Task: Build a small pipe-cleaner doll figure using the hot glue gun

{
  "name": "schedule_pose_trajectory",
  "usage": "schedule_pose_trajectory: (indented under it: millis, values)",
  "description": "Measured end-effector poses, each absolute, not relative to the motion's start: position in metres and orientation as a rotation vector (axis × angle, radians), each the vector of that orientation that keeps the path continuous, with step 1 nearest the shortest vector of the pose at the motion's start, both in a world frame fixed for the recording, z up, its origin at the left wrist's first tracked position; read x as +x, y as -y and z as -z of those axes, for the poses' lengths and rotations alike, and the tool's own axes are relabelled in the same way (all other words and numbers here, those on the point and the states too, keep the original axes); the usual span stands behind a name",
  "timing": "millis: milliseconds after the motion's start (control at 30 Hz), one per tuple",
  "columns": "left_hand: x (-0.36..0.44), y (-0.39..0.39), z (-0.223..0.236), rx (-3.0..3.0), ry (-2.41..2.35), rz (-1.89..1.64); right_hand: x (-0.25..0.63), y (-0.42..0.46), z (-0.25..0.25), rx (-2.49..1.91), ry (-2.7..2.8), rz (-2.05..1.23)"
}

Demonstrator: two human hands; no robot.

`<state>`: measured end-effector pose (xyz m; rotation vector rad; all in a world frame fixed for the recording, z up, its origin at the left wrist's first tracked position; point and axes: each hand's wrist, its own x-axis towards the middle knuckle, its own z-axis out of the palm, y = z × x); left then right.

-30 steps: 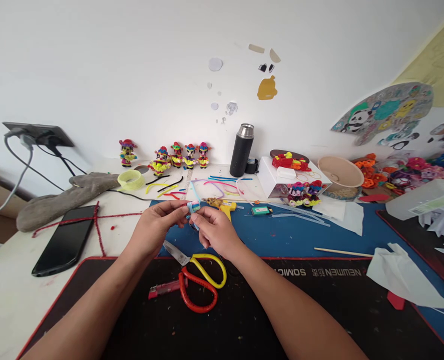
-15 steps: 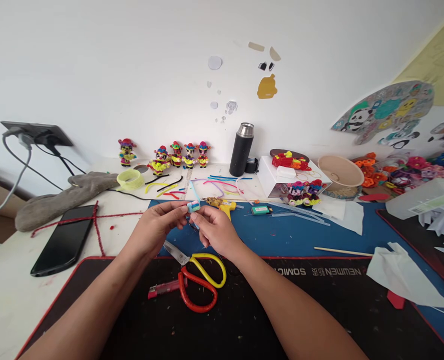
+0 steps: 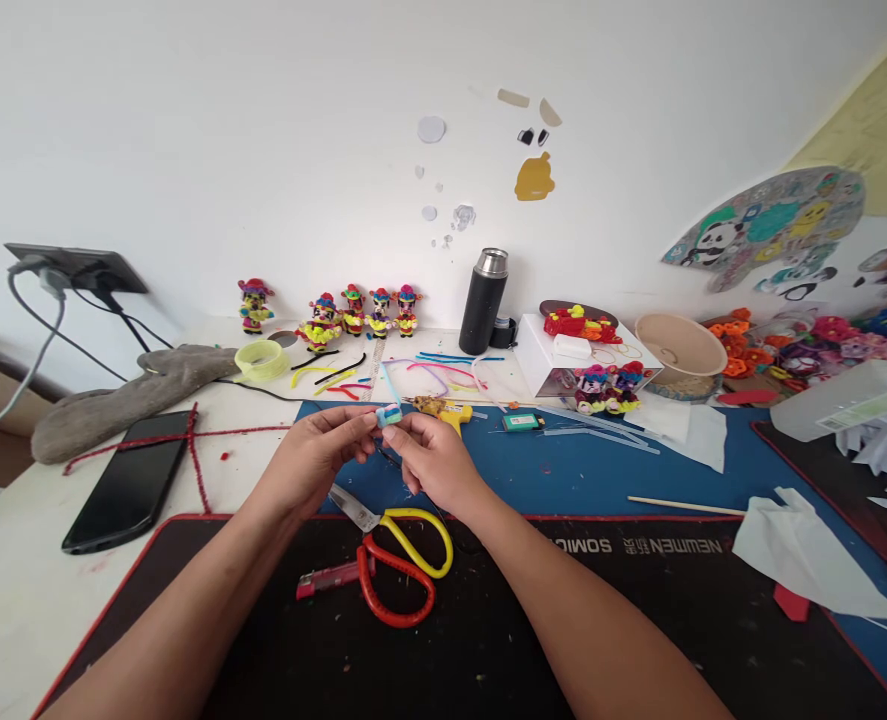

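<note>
Between the fingertips of both hands is a small blue-and-white pipe-cleaner piece (image 3: pixel 389 414), with a pale blue strand rising from its top. My left hand (image 3: pixel 319 450) pinches its left side with thumb and finger. From the right, my right hand (image 3: pixel 437 462) closes thumb and fingers on the same piece. Scissors (image 3: pixel 390 560) with one red and one yellow handle lie just below the hands, over a red utility knife (image 3: pixel 330 577). Behind the right hand rests a yellow glue gun (image 3: pixel 454 413), partly hidden.
Loose pipe cleaners (image 3: pixel 338 375) and several small figures (image 3: pixel 323 320) stand or lie at the back. A black flask (image 3: pixel 484 300) is near the wall beside a white box (image 3: pixel 544 355). A phone (image 3: pixel 128 485) lies left; a wooden stick (image 3: pixel 683 505) and crumpled tissue (image 3: pixel 803 555) lie right.
The view has shifted very slightly. Both hands stay in place on the small piece, which seems turned a little between the fingertips.
</note>
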<state>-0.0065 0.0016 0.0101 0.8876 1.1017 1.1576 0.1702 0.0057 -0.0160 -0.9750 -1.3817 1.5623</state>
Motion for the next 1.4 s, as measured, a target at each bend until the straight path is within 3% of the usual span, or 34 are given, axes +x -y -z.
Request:
schedule_pose_trajectory:
  millis: [1400]
  values:
    - [-0.0057,-0.001,-0.0093,1.017,-1.126,-1.015,0.1699,-0.0012,0.0096,-0.995,1.366,-1.5]
